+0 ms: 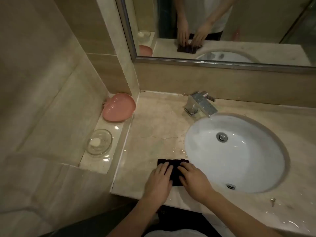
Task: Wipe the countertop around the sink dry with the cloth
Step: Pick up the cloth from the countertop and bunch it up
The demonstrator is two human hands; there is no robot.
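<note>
Near edge: the left hand and right hand lay side by side, palms down, on the cloth, with fingers straight, slightly spread and pointing away from the body. Neither hand curled round the fabric; both pressed it flat, probably so that its whole underside met the stone and could be pushed as a pad rather than dragged as a bunch.

The cloth was dark, near black with a reddish cast, and seemed folded into a compact rectangle. Its far edge and a strip between the hands showed; the rest was covered. It rested on the countertop at the front, just left of the sink, with its right corner close to the basin rim.

Middle ground: the pale stone beyond the cloth carried glints and streaks that read as water, so the stretch toward the tap appeared still unwiped. The white oval basin sat in the counter.

Left ledge: a clear glass dish and, behind it, a pink dish stood apart from the wiping area.

Far: the mirror repeated both flattened hands on the cloth.
</note>
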